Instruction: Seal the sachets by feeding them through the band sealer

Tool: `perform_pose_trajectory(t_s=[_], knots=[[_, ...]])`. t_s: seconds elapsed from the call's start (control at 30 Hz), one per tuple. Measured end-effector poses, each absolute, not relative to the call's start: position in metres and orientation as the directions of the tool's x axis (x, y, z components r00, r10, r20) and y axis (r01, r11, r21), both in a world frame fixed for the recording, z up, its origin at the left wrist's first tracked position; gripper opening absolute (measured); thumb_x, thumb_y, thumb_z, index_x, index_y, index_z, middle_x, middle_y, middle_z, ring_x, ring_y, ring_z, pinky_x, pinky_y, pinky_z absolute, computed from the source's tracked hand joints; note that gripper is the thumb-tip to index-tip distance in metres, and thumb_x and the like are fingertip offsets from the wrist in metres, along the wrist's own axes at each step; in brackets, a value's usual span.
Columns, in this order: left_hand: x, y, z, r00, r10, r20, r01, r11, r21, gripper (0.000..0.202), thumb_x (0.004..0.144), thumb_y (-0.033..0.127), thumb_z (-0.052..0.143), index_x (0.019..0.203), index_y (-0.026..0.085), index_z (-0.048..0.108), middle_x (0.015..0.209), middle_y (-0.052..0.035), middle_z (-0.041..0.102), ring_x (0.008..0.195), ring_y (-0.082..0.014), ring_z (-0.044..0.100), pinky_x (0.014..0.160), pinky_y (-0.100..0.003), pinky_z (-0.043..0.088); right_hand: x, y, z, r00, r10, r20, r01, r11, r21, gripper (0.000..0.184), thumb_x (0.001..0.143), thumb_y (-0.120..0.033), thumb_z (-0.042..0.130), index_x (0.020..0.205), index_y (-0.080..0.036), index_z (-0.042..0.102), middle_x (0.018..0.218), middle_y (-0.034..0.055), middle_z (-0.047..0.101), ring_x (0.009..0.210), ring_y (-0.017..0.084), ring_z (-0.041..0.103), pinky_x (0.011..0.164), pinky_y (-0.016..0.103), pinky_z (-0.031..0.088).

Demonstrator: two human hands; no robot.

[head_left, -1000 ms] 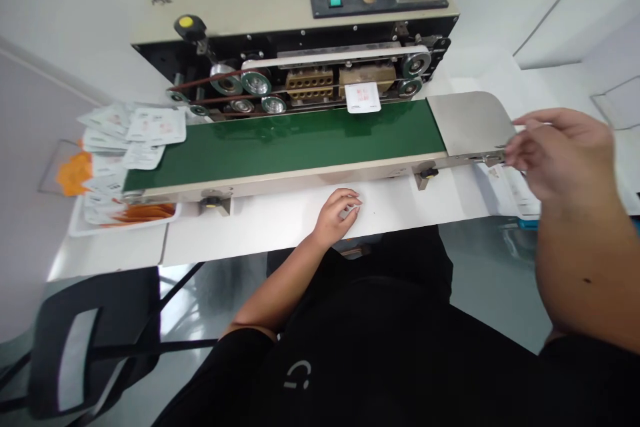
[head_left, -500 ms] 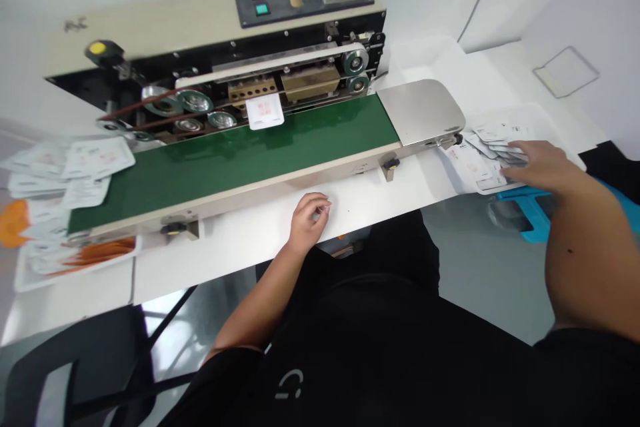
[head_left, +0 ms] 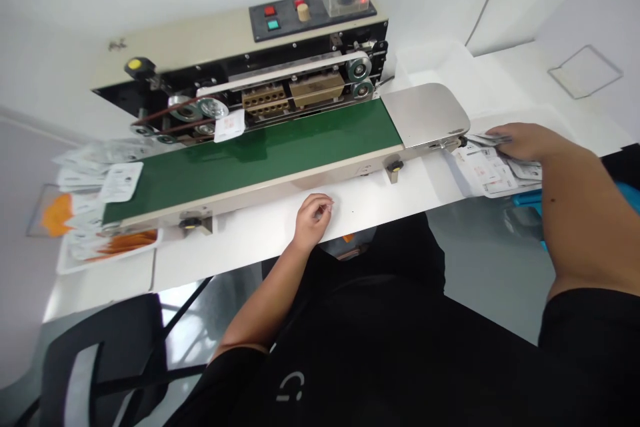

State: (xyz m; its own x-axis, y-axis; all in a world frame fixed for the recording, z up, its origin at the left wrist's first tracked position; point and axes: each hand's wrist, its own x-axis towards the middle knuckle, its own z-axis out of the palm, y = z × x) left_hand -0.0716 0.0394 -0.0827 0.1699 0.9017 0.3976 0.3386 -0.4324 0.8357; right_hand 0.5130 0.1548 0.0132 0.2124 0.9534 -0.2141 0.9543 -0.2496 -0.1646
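My right hand (head_left: 525, 141) grips several small white packets (head_left: 495, 139) over the right-hand white tray. More white packets with red and black print (head_left: 487, 170) lie in that tray beneath it. My left hand (head_left: 313, 219) rests on the white table in front of the machine, its fingers curled toward the thumb, with nothing visible in them. A band sealing machine (head_left: 180, 47) with a green conveyor belt (head_left: 280, 153) stands ahead. One white packet (head_left: 230, 125) hangs from its rollers at the belt's back edge.
White packets (head_left: 120, 181) pile up at the belt's left end. Below it, a white tray (head_left: 107, 261) holds orange and white packets. A metal plate (head_left: 425, 113) extends the belt at the right. Behind that sits a translucent bin (head_left: 435, 57). A black chair (head_left: 120, 340) is at lower left.
My right hand has closed on packets and lifted them slightly toward the metal plate. The packet in the sealer has travelled left along the belt. My left hand stays put; the view has shifted slightly.
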Motion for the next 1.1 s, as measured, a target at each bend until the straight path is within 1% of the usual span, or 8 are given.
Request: perform_pose_trajectory(t_s=[0.1,0.27,0.5,0.6,0.73,0.83,0.97,1.1], knots=[[-0.072,0.039,-0.083,0.17,0.907,0.386,0.336,-0.421,0.842,0.016,0.103,0.033,0.064,0.105,0.022,0.076,0.106,-0.0101,0.072,0.096,-0.0203,0.07,0.08,-0.034,0.059,0.509,0.156,0.021,0.252,0.927,-0.279,0.957,-0.282,-0.072,0.047,0.086,-0.006,0.072,0.129,-0.026,0.077,0.133,0.0103,0.072,0.088,0.017,0.056,0.083,0.03,0.037],[-0.073,0.039,-0.084,0.173,0.915,0.365,0.325,-0.402,0.856,0.015,0.103,0.032,0.064,0.104,0.022,0.075,0.103,-0.0087,0.072,0.093,-0.019,0.069,0.08,-0.033,0.057,0.5,0.155,0.027,0.303,0.92,-0.248,0.947,-0.319,-0.027,0.048,0.086,-0.005,0.072,0.128,-0.028,0.079,0.13,0.0088,0.074,0.077,0.015,0.049,0.077,0.03,0.033],[-0.074,0.04,-0.084,0.168,0.921,0.351,0.325,-0.388,0.863,0.014,0.103,0.032,0.065,0.102,0.023,0.075,0.099,-0.0071,0.072,0.088,-0.0181,0.068,0.078,-0.032,0.055,0.519,0.147,0.031,0.307,0.936,-0.17,0.928,-0.334,-0.165,0.038,0.089,-0.012,0.081,0.125,-0.026,0.08,0.126,0.0081,0.075,0.087,0.016,0.054,0.083,0.029,0.037],[-0.074,0.04,-0.084,0.169,0.924,0.344,0.332,-0.382,0.862,0.014,0.103,0.032,0.065,0.102,0.023,0.075,0.098,-0.0066,0.072,0.087,-0.0175,0.067,0.078,-0.031,0.054,0.523,0.148,0.036,0.36,0.92,-0.154,0.92,-0.377,-0.104,0.028,0.09,-0.017,0.083,0.117,-0.023,0.08,0.126,0.0118,0.074,0.085,0.017,0.051,0.08,0.031,0.036],[-0.074,0.041,-0.084,0.165,0.927,0.337,0.344,-0.374,0.861,0.015,0.103,0.033,0.065,0.101,0.023,0.076,0.096,-0.0065,0.072,0.085,-0.0177,0.067,0.077,-0.032,0.055,0.515,0.152,0.042,0.415,0.898,-0.147,0.909,-0.416,0.022,0.013,0.089,-0.025,0.084,0.094,-0.018,0.074,0.12,0.0191,0.073,0.072,0.016,0.039,0.072,0.035,0.031],[-0.074,0.041,-0.083,0.163,0.93,0.33,0.343,-0.367,0.864,0.016,0.103,0.034,0.065,0.1,0.023,0.076,0.096,-0.0065,0.072,0.086,-0.018,0.068,0.078,-0.032,0.056,0.505,0.152,0.044,0.471,0.864,-0.178,0.882,-0.461,0.097,0.019,0.086,-0.028,0.086,0.087,-0.02,0.069,0.11,0.0144,0.072,0.067,0.014,0.031,0.069,0.035,0.028],[-0.074,0.04,-0.083,0.163,0.931,0.326,0.343,-0.363,0.866,0.014,0.102,0.033,0.065,0.1,0.023,0.076,0.097,-0.0064,0.072,0.088,-0.0185,0.069,0.078,-0.032,0.055,0.496,0.15,0.046,0.446,0.856,-0.262,0.893,-0.447,0.058,0.019,0.079,-0.019,0.091,0.085,-0.022,0.072,0.091,0.0042,0.067,0.066,0.013,0.034,0.071,0.034,0.025],[-0.074,0.04,-0.083,0.16,0.929,0.335,0.338,-0.37,0.865,0.013,0.102,0.031,0.065,0.1,0.023,0.076,0.096,-0.006,0.072,0.086,-0.0176,0.067,0.077,-0.031,0.054,0.498,0.148,0.045,0.42,0.882,-0.216,0.905,-0.425,0.024,0.013,0.089,-0.019,0.084,0.084,-0.022,0.072,0.08,0.0002,0.057,0.066,0.014,0.03,0.073,0.034,0.024]])
